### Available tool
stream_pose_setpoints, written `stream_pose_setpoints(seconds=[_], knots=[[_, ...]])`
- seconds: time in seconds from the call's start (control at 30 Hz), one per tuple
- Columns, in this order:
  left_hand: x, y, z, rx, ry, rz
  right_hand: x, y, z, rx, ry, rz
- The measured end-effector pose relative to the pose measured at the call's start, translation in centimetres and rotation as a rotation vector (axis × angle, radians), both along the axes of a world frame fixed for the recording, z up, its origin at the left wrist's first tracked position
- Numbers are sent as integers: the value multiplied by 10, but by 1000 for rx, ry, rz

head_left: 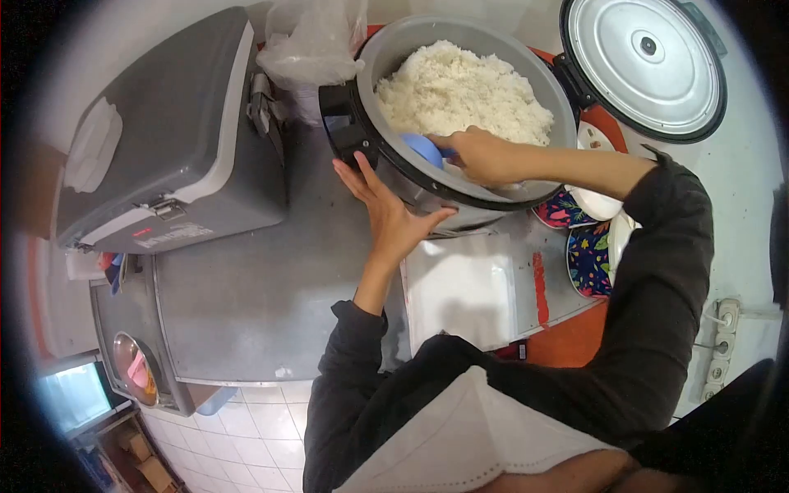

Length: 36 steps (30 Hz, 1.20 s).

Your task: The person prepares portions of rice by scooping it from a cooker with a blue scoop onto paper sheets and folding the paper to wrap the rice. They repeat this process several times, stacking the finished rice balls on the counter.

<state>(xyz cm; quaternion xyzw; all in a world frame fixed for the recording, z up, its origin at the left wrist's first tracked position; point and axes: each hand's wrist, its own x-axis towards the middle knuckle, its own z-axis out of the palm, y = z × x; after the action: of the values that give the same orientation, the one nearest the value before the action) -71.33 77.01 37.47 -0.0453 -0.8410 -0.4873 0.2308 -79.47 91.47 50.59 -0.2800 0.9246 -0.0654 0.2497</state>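
Observation:
A large round rice cooker (pixel 542 90) stands with its lid (pixel 657 57) swung back to the right, and white rice (pixel 464 90) is heaped inside. My right hand (pixel 485 156) reaches over the rim, its fingers closed around the handle of a blue rice paddle (pixel 423 149). The paddle's head sits along the near inner wall of the pot; part of it is hidden. Against the cooker's near outer side, below the black latch piece (pixel 345 123), rests my left hand (pixel 386 205) with thumb and fingers spread.
Left of the cooker is a big grey cooler box (pixel 164 131); a clear plastic bag (pixel 312 49) lies behind it. White sheets (pixel 460 287) lie on the grey table (pixel 263 287) before me. Floral-patterned pots (pixel 588 259) stand at right, near a wall power strip (pixel 722 345).

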Motion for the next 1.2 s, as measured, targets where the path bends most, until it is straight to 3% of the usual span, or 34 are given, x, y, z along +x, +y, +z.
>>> stream_pose_setpoints(seconds=[0.2,0.27,0.43,0.5,0.63,0.73,0.8,0.87,0.9,0.97,1.0,1.07,1.1,1.13,1.2], knots=[[0,0,4,28,50,15,2,42,21,-218,189,181],[2,-1,8,28,47,26,-2,25,26,-166,-165,-118],[6,0,11,16,44,62,-11,48,17,-480,-380,-263],[7,0,11,89,86,25,-2,61,29,-737,-594,-497],[33,-3,13,35,100,47,68,83,43,-989,-572,-576],[70,-9,-33,-15,47,-85,134,106,24,-1141,-627,-592],[108,-3,-68,-75,-115,-121,179,124,-17,-1296,-784,-772],[141,9,-105,-87,-452,-377,214,138,-70,-1476,-1150,-899],[153,14,-128,-368,-470,-431,224,142,-106,-1471,-1163,-899],[174,28,-138,-500,-474,-455,241,145,-166,-1426,-1106,-1155],[181,35,-138,-632,-465,-486,243,141,-175,-1424,-1114,-1156],[185,38,-139,-739,-526,-479,245,134,-189,-1444,-800,-1157],[185,37,-141,-773,-534,-473,243,140,-207,-1212,-526,-939],[184,36,-142,-812,-539,-469,243,142,-232,-1215,-532,-940],[182,35,-144,-809,-547,-463,247,142,-264,-238,471,18]])
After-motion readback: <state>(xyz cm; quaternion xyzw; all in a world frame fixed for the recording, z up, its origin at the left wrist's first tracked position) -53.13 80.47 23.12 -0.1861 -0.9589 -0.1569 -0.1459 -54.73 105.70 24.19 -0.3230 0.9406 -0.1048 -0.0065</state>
